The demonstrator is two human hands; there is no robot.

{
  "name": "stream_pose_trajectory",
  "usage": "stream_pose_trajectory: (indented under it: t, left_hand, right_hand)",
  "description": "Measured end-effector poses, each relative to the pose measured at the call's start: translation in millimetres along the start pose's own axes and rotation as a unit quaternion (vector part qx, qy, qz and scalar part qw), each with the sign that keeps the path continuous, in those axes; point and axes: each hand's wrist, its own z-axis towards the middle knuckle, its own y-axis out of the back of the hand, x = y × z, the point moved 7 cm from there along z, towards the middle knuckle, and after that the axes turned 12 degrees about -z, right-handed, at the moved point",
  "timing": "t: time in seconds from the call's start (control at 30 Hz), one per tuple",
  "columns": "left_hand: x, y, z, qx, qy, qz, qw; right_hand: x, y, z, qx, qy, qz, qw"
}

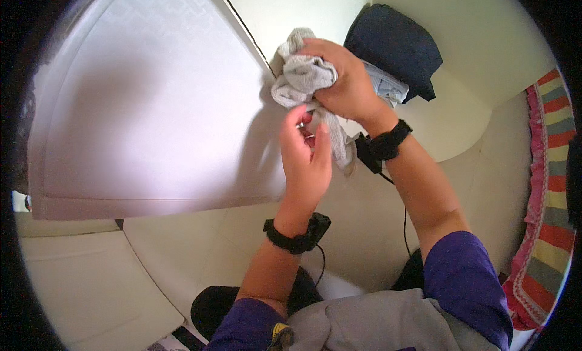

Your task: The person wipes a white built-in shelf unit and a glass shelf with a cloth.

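Note:
A bundled light grey knit cloth, rolled and sock-like, hangs in the air over the corner of the white padded surface. My right hand is closed round its right side, with the fingers over the top. One loose end of the cloth dangles below the bundle. Just under the bundle, my left hand has half-curled fingers, and its thumb stands apart from them. Its fingertips are close to the cloth; whether they touch it I cannot tell. Black bands with cables sit on both wrists.
The white padded surface fills the left side. A dark folded garment lies at the upper right, with a grey-blue folded cloth beneath it. Striped fabric with a pink ruffle runs along the right. A pale panel is at lower left.

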Motion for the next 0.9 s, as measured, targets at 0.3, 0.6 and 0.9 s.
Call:
stream_pose_trajectory:
  t: [0.3, 0.6, 0.9]
  left_hand:
    - [67, 11, -11, -0.178, 0.171, -0.355, 0.902]
    - [66, 6, -2, -0.131, 0.252, -0.409, 0.867]
    - [38, 9, -2, -0.095, 0.035, -0.063, 0.993]
  right_hand:
    - [-8, -21, -46, 0.084, -0.088, 0.052, 0.991]
    - [-12, -23, -58, 0.142, -0.099, 0.021, 0.985]
    - [-5, -21, -59, 0.100, -0.059, -0.023, 0.993]
